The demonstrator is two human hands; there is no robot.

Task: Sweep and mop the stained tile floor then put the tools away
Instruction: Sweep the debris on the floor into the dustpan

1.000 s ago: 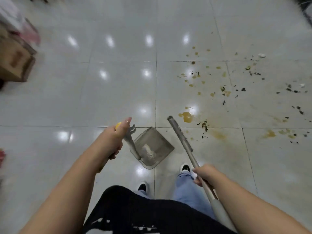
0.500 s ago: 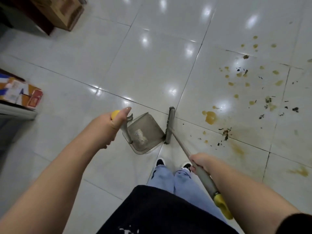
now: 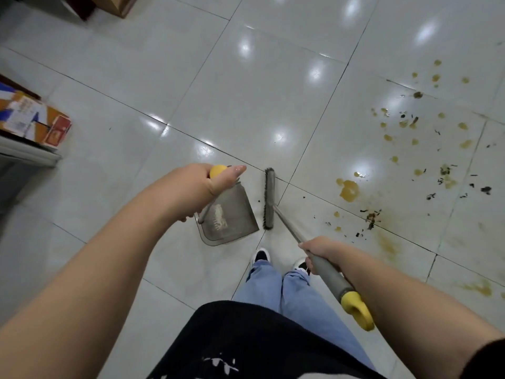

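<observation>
My left hand (image 3: 200, 187) grips the yellow-tipped handle of a grey dustpan (image 3: 231, 220), whose pan sits low over the white tile floor (image 3: 246, 110) just ahead of my feet. My right hand (image 3: 318, 251) grips the grey shaft of a broom (image 3: 269, 199); its brush head stands right beside the pan's open edge, and its yellow end cap sticks out behind my wrist. Yellow-brown stains (image 3: 348, 190) and dark crumbs (image 3: 369, 217) spread over the tiles to the right of the broom.
A low shelf edge with colourful boxes (image 3: 30, 121) juts in at the left. Cardboard boxes (image 3: 117, 4) and dark furniture sit at the top left corner. My shoes (image 3: 261, 255) stand right behind the dustpan.
The view has swung left and down. The broom head has turned and come in beside the dustpan's open edge; both hands keep their holds.
</observation>
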